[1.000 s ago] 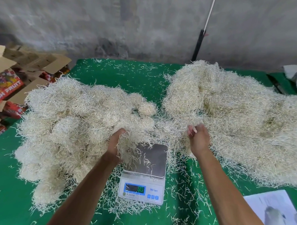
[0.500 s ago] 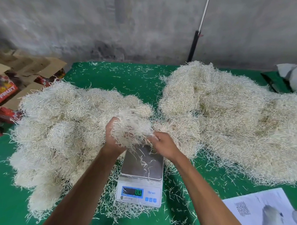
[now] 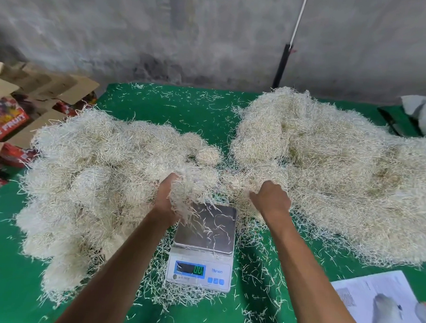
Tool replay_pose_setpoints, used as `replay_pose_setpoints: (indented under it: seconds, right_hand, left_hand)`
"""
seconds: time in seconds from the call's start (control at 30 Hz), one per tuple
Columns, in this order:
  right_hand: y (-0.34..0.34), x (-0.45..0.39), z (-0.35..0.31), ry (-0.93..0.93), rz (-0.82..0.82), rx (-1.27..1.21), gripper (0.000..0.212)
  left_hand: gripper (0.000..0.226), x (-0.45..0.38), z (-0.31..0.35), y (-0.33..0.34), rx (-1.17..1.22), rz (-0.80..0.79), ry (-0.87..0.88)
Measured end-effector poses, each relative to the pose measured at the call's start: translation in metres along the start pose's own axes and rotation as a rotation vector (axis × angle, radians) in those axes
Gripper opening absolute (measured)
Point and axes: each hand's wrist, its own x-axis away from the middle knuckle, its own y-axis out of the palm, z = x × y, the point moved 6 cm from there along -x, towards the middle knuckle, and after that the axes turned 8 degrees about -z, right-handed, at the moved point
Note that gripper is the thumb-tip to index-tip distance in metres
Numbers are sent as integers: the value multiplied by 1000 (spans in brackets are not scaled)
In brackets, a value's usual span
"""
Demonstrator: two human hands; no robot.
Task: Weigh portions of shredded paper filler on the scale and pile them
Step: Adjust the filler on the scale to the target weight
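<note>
Portion in hand, scale pan almost bare: this is the gathering step, ahead of the weigh-in.
Far left, the lumpy pile of finished portions (image 3: pixel 96 180) spreads over the green table (image 3: pixel 180 111). Just right of it the left hand (image 3: pixel 165 198) grips a loose clump of shredded paper (image 3: pixel 194 182), fingers curled into it, strands trailing over the scale (image 3: pixel 203 244), which sits near centre with only stray shreds on its pan and a near-zero readout. On to the right hand (image 3: pixel 271 200): fingers bent into the near edge of the big loose heap (image 3: pixel 328 171), seemingly pinching more filler, though the grip itself is hidden. Next up, by my reading: set the clump on the pan, top up or trim, then onto the left pile.
</note>
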Motion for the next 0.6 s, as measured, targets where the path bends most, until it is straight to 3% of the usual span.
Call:
replay_pose_setpoints:
  seconds: [0.1, 0.2, 0.23, 0.3, 0.37, 0.43, 0.53, 0.6]
  right_hand:
    - [-9, 12, -4, 28, -28, 84, 12]
    - [-10, 24, -10, 0, 58, 54, 14]
    - [-6, 27, -13, -47, 76, -22, 24]
    - [11, 36, -26, -218, 14, -286, 53]
    - [38, 51, -46, -374, -220, -601, 67]
    - [65, 61, -57, -412, -411, -742, 82]
    - [96, 54, -55, -340, -346, -889, 89]
    - [101, 45, -49, -241, -228, -993, 89]
  left_hand:
    - [27, -3, -7, 12, -263, -134, 69]
    - [19, 2, -15, 17, -232, -172, -28]
    - [16, 3, -20, 20, -144, -197, -59]
    - [34, 4, -29, 24, -11, -244, -138]
    - [41, 3, -37, 30, 12, -288, -156]
    - [48, 1, -48, 25, 44, -202, -161]
    - [56, -3, -66, 25, 62, -232, -182]
    - [45, -3, -67, 10, -249, -114, -158]
